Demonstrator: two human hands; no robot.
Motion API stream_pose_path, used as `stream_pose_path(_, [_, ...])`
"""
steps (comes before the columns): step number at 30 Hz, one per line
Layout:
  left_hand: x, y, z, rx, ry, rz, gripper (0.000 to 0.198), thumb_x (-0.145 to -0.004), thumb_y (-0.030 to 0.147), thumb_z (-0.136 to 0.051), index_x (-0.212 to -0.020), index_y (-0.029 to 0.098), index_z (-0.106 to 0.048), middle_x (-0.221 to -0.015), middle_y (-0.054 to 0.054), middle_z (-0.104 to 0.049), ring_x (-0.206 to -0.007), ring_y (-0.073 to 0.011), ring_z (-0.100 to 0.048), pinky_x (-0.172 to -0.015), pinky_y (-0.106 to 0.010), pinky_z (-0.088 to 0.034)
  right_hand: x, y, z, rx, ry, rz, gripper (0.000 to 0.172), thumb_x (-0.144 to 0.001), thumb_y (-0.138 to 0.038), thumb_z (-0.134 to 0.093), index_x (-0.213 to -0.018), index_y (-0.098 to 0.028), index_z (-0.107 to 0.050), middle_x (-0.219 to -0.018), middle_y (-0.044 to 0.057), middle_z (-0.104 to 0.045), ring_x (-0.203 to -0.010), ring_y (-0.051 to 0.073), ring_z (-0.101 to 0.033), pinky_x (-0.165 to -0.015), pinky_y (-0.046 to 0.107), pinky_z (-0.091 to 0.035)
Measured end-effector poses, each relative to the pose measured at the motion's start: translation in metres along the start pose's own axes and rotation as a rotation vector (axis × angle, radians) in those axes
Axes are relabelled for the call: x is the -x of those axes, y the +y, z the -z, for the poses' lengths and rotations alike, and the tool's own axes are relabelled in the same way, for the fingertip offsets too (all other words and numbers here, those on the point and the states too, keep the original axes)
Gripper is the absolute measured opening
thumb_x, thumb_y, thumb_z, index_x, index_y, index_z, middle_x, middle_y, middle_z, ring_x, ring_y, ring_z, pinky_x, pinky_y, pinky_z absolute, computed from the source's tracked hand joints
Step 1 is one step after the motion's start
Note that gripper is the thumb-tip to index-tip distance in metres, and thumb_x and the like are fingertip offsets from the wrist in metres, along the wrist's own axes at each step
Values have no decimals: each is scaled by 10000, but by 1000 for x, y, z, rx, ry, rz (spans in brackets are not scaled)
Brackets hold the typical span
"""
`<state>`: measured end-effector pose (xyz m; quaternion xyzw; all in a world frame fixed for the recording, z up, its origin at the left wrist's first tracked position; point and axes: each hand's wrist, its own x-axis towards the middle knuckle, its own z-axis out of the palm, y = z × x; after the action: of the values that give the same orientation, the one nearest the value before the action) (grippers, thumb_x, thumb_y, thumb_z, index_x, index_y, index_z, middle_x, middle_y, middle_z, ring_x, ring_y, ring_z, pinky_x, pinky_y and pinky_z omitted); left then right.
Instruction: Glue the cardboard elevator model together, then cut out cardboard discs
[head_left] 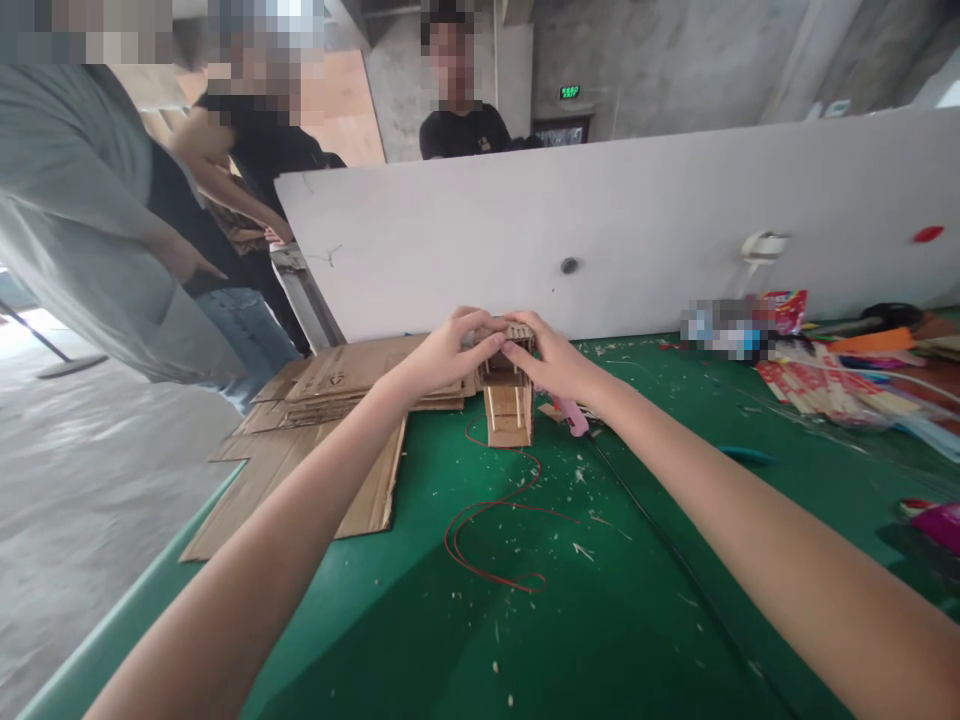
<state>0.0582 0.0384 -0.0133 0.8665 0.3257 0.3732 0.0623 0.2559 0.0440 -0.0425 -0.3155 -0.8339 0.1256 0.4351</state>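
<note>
A small cardboard model (pixel 511 425) with thin wooden sticks as posts stands upright on the green table. My left hand (pixel 463 345) grips its top from the left side, fingers curled over the upper edge. From the right, my right hand (pixel 551 355) holds the same top part, its thumb near the left thumb. Part of the upper section is hidden behind my fingers. A pink glue gun (pixel 574 416) lies just right of the model, partly covered by my right hand and wrist. Loops of thin red wire (pixel 491 575) lie in front of the model.
Flat cardboard sheets (pixel 367 490) are stacked on the left. A white board (pixel 465 230) rises behind the table (pixel 600 600). Packets and wrapped sticks (pixel 817 390) crowd the right. A black cord (pixel 667 545) runs toward me. Several people stand beyond the table, one a person in black (pixel 465 130).
</note>
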Motion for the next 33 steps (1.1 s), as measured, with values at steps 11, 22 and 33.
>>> stream_pose_path(11, [-6,0,-1,151,-79,32,316,-909,421,-473,-1066,187,-615,-1103,-84,-655,-1096,-219,-569,-907,-353,-481,-3,1,11,-28,-121,-111,571,-935,-628,-288,-1354,-258,-408,-1420,115,-480,-1302,288,-447,-1061,505,-375])
stream_pose_path(22, [-23,-8,19,186,-203,58,295,-787,397,-631,-993,188,-613,-1066,-75,-645,-1026,-204,-590,-923,-385,-462,-2,-5,15,52,-102,-249,783,-897,-677,-298,-1522,-272,-57,-1594,100,-139,-1442,325,-173,-1137,571,-214])
stream_pose_path(33, [-81,-32,56,247,219,212,298,-744,340,-694,-949,199,-530,-993,-67,-570,-909,-190,-574,-820,-371,-474,55,-64,15,443,-265,-252,399,-914,-452,-424,-1190,-180,-516,-1063,157,-613,-899,301,-636,-752,468,-517])
